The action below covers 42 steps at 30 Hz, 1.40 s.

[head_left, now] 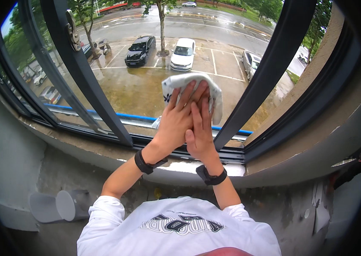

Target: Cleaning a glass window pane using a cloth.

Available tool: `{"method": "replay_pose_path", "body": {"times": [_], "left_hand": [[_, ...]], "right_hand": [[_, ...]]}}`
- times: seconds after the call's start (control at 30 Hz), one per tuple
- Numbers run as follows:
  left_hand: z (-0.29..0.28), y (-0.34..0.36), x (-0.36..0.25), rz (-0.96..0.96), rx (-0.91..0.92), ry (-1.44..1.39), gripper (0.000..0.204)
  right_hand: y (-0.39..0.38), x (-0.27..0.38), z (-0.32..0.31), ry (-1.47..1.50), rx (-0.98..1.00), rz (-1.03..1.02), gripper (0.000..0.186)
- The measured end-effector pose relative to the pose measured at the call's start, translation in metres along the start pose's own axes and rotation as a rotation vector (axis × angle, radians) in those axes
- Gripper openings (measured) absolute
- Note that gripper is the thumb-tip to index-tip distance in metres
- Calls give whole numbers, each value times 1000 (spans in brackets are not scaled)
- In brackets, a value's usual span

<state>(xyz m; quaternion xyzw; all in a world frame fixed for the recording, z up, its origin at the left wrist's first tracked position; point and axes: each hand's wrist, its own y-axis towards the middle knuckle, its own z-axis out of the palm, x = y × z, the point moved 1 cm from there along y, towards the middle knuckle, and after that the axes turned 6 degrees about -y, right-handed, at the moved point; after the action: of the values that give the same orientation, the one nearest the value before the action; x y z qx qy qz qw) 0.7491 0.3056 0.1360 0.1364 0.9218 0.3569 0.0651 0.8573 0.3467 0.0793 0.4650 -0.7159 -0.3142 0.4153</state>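
A white cloth with some dark print is spread against the middle window pane. My left hand lies flat on it, fingers stretched upward and apart. Beside it and partly over its edge is my right hand, its fingers also extended, their tips around the left hand's fingers. Neither hand is curled round the cloth. Part of the cloth is hidden beneath the hands. Each wrist wears a black band, the left band and the right band.
Dark frame posts stand at left and right, the left one bearing a metal handle. Below runs a sill with worn white paint. A pale round-topped stool stands at lower left. Parked cars show outside.
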Motion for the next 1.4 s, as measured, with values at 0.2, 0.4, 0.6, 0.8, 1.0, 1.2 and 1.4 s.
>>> {"method": "replay_pose_path", "body": {"times": [0.2, 0.4, 0.6, 0.8, 1.0, 1.2, 1.4], "left_hand": [[-49, 89, -16, 53, -442, -112, 67], [27, 15, -15, -19, -159, 5, 60], [78, -47, -7, -33, 40, 85, 58], [-10, 44, 0, 44, -219, 36, 56], [-30, 62, -8, -36, -403, -84, 58], [89, -45, -11, -138, -113, -24, 54], [80, -41, -19, -124, -8, -40, 54]], "right_hand": [[110, 10, -65, -197, -188, -249, 52], [0, -14, -21, -254, -52, 2, 52], [-74, -23, 30, -191, -35, 123, 53], [40, -4, -25, -226, -68, -59, 55], [78, 9, -42, -99, -115, -148, 54], [-59, -27, 7, -365, 134, 49, 52], [-65, -21, 2, -232, 109, 108, 52]]}}
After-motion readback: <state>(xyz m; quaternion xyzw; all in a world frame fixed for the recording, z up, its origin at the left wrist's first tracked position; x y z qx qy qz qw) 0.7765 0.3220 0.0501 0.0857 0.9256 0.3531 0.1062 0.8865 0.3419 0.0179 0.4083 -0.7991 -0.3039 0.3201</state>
